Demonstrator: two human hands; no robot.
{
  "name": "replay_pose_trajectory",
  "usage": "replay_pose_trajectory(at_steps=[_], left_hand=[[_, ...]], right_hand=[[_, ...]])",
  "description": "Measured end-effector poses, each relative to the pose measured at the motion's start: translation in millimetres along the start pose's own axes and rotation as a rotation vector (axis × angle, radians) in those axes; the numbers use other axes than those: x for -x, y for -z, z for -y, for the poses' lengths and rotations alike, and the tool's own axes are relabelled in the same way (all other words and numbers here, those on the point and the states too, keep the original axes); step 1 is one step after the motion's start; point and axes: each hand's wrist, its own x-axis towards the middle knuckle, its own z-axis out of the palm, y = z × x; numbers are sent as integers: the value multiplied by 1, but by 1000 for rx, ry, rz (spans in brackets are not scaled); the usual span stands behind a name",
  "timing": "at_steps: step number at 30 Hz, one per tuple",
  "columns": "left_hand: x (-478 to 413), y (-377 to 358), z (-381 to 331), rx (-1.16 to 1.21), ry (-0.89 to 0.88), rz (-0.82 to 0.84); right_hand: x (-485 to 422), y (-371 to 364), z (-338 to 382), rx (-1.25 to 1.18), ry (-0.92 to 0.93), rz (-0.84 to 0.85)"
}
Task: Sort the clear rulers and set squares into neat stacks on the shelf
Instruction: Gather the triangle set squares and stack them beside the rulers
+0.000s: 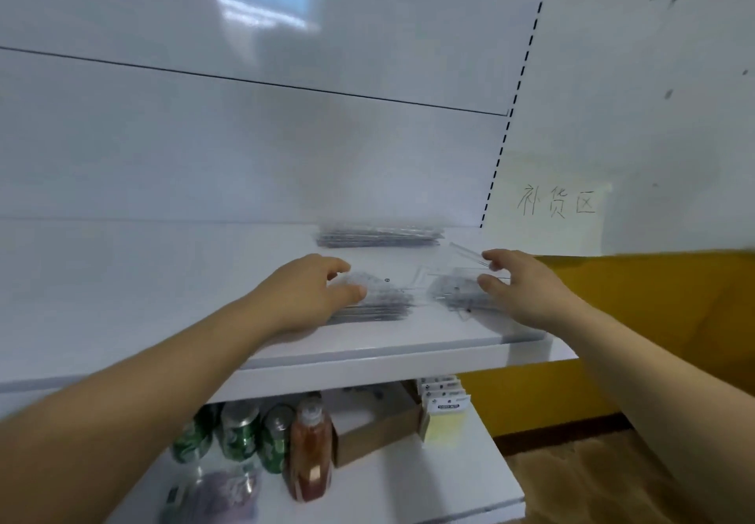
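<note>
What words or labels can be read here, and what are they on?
"补货区": handwritten on the paper at right.
Labels on the boxes: too blurred to read.
Print on the cans: too blurred to read.
Label on the bottle: unreadable.
Marks on the rulers: blurred.
</note>
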Motion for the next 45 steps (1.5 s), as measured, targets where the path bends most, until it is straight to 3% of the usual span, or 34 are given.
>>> replay_pose_trajectory(at_steps=[10,14,21,30,37,45], left_hand=[[15,-12,-12,55,180,-117],[20,-14,-14,107,182,-125],[27,-22,-11,-3,183,-210],[29,-21,-15,-34,176,-169],[54,22,13,-172,258,-93],[137,109,130,-263,464,-95]], right_hand=[[-5,3,-28,-51,156,111],[-7,3,-33,13,185,137],[-6,-1,-38,91,220,132],[-8,1,-4,274,423,202],[-20,-4,93,263,512,268],[-8,-63,265,210,657,386]])
